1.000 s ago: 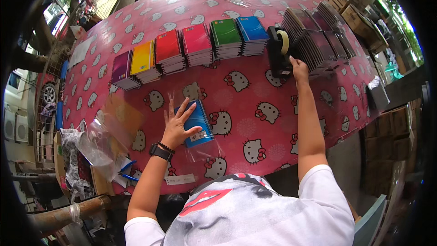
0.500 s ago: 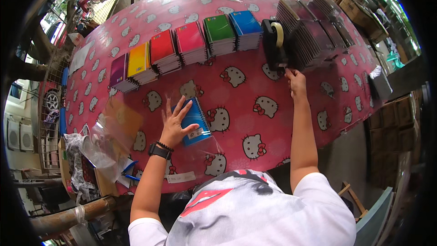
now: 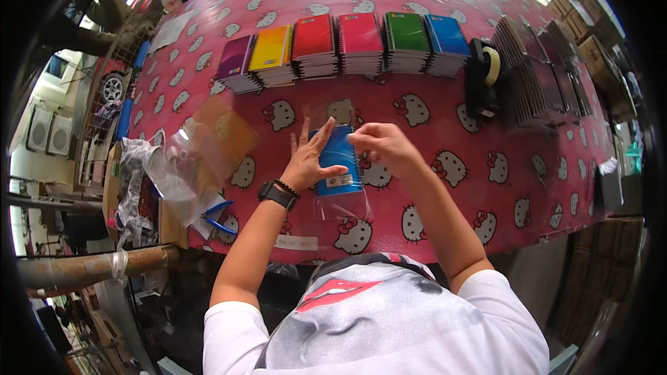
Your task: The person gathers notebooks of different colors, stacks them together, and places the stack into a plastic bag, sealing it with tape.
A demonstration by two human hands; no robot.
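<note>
A blue spiral notebook (image 3: 340,184) lies inside a clear plastic sleeve (image 3: 344,207) at the middle of the table, a white label near its lower edge. My left hand (image 3: 311,160) rests flat on its left part, fingers spread. Over the notebook's upper right side, my right hand (image 3: 385,144) is closed in a pinch; whatever sits between its fingertips is too small to make out. The black tape dispenser (image 3: 481,101), with its pale yellowish roll (image 3: 490,66), stands farther right, apart from both hands.
A row of notebook stacks runs along the back, from purple (image 3: 235,59) to blue (image 3: 447,38). Stacks of dark spiral-bound notebooks (image 3: 538,97) stand right. Clear plastic bags (image 3: 177,167), an orange-brown sheet (image 3: 226,132) and blue-handled pliers (image 3: 219,219) lie left on the pink cloth (image 3: 445,222).
My right hand has left the tape dispenser's front end and come left to the blue notebook, still pinched. My left hand remains flat on the notebook. The whole view has shifted.
</note>
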